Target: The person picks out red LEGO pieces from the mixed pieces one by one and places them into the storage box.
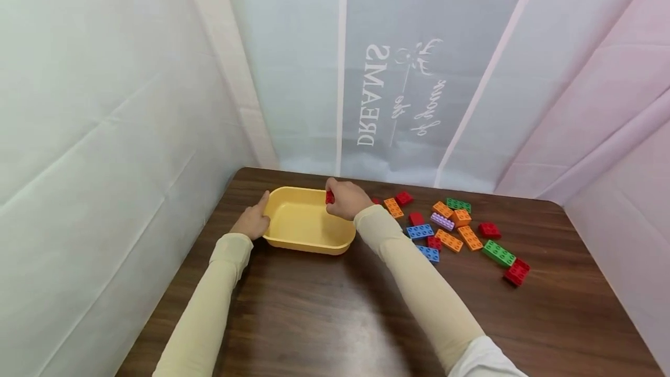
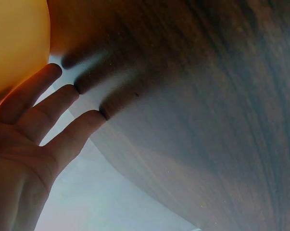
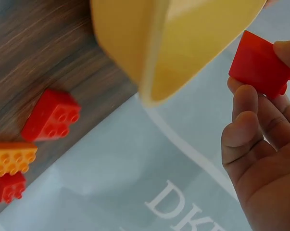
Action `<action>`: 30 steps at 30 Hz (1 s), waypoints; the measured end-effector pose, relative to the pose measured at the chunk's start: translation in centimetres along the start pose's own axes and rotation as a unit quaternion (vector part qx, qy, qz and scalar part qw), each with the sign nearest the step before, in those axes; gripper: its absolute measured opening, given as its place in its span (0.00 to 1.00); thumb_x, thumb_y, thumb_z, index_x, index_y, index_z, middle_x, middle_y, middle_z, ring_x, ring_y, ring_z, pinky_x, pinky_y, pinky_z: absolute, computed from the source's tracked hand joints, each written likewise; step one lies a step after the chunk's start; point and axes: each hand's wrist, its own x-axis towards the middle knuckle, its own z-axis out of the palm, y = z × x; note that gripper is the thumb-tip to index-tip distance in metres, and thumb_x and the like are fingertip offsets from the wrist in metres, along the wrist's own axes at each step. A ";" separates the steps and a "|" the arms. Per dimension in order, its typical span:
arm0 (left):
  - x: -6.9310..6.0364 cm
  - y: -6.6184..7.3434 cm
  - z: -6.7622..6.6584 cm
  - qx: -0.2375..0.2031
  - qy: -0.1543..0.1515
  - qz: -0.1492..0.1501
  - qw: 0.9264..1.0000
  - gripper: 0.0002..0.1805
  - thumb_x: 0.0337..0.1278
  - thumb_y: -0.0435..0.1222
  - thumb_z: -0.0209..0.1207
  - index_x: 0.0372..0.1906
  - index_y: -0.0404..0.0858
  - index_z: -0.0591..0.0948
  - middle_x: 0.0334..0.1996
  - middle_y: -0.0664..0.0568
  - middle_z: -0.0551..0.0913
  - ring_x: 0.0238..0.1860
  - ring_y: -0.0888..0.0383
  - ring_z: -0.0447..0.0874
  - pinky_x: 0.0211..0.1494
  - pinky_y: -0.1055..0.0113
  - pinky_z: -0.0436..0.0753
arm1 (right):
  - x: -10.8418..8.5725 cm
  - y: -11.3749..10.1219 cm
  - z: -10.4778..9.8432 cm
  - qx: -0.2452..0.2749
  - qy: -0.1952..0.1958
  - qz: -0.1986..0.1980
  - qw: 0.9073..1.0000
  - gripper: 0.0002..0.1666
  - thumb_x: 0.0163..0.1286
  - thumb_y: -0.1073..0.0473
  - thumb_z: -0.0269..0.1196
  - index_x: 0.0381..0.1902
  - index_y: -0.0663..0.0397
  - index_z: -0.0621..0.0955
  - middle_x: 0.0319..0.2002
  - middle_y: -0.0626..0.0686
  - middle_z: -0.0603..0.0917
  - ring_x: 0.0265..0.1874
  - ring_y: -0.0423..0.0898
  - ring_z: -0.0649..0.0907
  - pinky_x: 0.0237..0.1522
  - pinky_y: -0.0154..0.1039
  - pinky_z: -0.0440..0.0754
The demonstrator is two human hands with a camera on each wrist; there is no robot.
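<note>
arms (image 1: 201, 316) forward — left fingers (image 2: 75, 137) spread, right fingers (image 3: 243, 127) curled.

A cloth-walled space, home or studio unclear; in the head view, a wood-grain table (image 1: 303, 319) at six o'clock; a grey-blue curtain (image 1: 298, 74) lettered DREAMS at twelve; pale cloth (image 1: 104, 179) at nine; pinkish cloth (image 1: 612, 109) at three.

Tray (image 1: 303, 223) on the table (image 1: 293, 319), left hand (image 1: 251, 221) at its left end, bricks (image 1: 449, 241) to its right, curtain (image 1: 309, 74) behind.

Dark wood-grain table (image 1: 314, 319): yellow tray (image 1: 306, 246) near far edge; scattered bricks (image 1: 448, 241) to its right, red, orange, green, blue, one purple.
</note>
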 end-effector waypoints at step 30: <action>-0.1 2.5 3.1 0.002 0.022 0.000 1.000 0.41 0.68 0.33 0.47 0.83 0.43 0.48 0.47 0.38 0.82 0.29 0.51 0.78 0.50 0.53 0.77 | 3.7 -2.9 4.7 -0.010 -0.037 -0.020 0.999 0.18 0.66 0.55 0.72 0.46 0.55 0.77 0.31 0.48 0.80 0.30 0.44 0.79 0.35 0.38 0.78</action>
